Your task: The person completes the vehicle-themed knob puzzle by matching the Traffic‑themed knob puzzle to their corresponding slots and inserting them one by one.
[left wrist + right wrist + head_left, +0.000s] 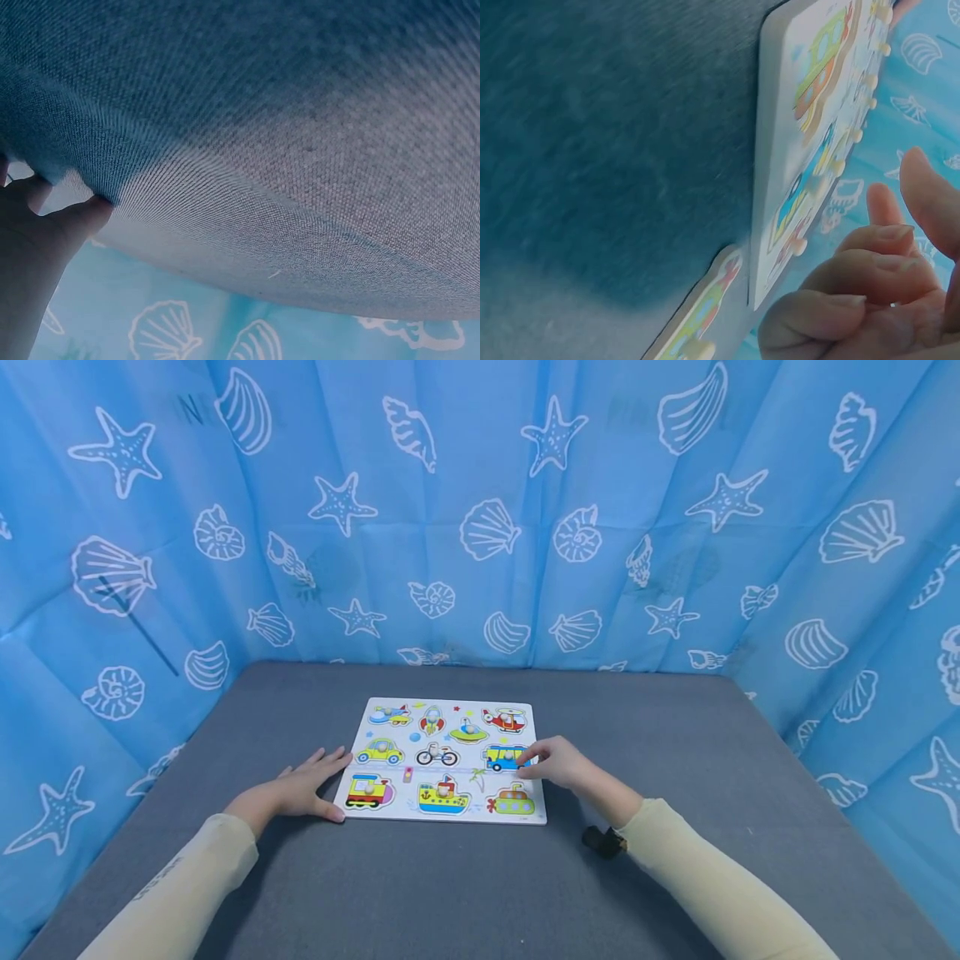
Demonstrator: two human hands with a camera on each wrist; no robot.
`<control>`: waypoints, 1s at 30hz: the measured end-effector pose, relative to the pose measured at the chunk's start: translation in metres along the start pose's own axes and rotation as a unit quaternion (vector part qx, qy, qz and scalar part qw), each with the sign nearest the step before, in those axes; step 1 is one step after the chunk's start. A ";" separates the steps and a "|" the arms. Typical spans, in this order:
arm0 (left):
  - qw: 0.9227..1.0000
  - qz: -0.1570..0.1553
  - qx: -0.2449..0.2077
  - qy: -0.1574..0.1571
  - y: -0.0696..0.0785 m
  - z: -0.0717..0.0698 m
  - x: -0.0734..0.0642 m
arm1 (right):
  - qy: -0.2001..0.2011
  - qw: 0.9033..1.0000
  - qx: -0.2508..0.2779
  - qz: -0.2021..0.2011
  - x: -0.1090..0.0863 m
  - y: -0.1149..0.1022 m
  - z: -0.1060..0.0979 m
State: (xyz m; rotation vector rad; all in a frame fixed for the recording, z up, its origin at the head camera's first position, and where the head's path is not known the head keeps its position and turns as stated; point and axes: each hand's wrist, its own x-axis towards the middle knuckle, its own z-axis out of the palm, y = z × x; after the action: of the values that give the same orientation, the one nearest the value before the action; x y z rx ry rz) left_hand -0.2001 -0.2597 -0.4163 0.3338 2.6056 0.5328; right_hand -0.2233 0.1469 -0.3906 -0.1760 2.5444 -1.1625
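A white peg puzzle board (442, 768) lies flat on the table, bearing several vehicle pieces with small knobs. My left hand (300, 789) rests at its left edge, fingers spread and fingertips touching the rim; the left wrist view shows part of this left hand (45, 232). Over the right edge hovers my right hand (558, 764), its fingertips near the bus (504, 757). In the right wrist view, the fingers of this right hand (862, 292) are loosely bent, with nothing between them. A knobbed submarine piece (705, 315) lies on the table beside the board; the submarine slot (821, 71) shows no knob.
The grey cloth-covered table (420, 893) extends around the board. A blue curtain (465, 568) with white shells and starfish encloses the back and sides. A small black object (603, 841) sits at my right wrist.
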 end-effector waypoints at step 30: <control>1.000 -0.010 0.007 0.000 0.002 0.000 0.001 | 0.059 0.998 -0.007 0.012 -0.012 0.040 -0.034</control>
State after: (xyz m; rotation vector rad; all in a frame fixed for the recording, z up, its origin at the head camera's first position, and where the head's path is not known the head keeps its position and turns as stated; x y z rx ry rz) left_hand -0.2002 -0.2574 -0.4159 0.3108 2.6106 0.5082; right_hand -0.2229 0.2009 -0.3971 -0.0817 2.6500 -1.1799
